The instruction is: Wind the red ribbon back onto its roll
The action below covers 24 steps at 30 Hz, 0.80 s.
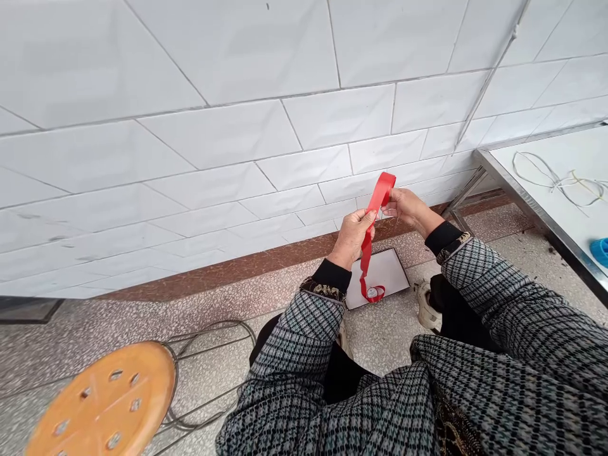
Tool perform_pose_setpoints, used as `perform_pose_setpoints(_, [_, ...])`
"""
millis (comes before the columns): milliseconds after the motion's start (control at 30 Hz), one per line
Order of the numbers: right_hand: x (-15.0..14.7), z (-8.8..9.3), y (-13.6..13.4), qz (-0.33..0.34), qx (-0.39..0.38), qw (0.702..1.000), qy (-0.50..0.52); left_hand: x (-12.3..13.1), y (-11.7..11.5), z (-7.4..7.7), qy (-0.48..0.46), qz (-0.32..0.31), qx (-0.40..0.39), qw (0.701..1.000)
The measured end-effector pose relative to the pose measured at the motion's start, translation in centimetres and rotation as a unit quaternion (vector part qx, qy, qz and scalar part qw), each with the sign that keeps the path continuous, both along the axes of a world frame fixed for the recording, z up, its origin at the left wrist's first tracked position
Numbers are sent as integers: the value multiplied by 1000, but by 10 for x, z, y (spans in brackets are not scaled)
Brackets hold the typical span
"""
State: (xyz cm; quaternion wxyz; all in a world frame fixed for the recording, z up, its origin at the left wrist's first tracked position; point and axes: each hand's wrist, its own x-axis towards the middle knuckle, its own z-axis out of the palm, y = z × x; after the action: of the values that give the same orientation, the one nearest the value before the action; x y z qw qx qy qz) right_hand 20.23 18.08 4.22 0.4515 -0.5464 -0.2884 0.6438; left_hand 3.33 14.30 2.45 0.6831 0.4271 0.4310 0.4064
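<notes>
My left hand (354,235) and my right hand (407,206) are raised in front of me, both pinched on a red ribbon (381,192). The ribbon bends into a loop above my fingers. Its long end hangs down from my left hand to a small red ribbon spool (373,293) lying on a white board (394,269) on the floor. Both arms wear checked grey sleeves with dark cuffs.
An orange round stool (102,402) with a metal frame stands at the lower left. A steel-edged white table (551,215) at the right carries thin wires (560,180) and a blue object (601,250). A white tiled wall rises ahead. My shoe (426,307) rests near the board.
</notes>
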Motion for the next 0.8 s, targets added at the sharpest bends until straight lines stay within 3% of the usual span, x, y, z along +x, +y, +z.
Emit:
perform_pose_setpoints(200, [-7,0,-4,-7,-136,976,171,8,0,-5,26,35,27,999])
perform_pose_setpoints(300, [-8,-4,-5,8,-162,964,212,10,0,-5,23,10,24,999])
perform_pose_setpoints(433, [-8,-6,-5,19,-161,962,219,7,0,-2,0,-11,3,1000])
perform_pose_setpoints(567, [-6,-4,-5,23,-170,961,218,4,3,-2,54,1,19,998])
perform_pose_setpoints(800, [0,-3,-4,92,-182,958,202,5,8,-6,188,93,79,975])
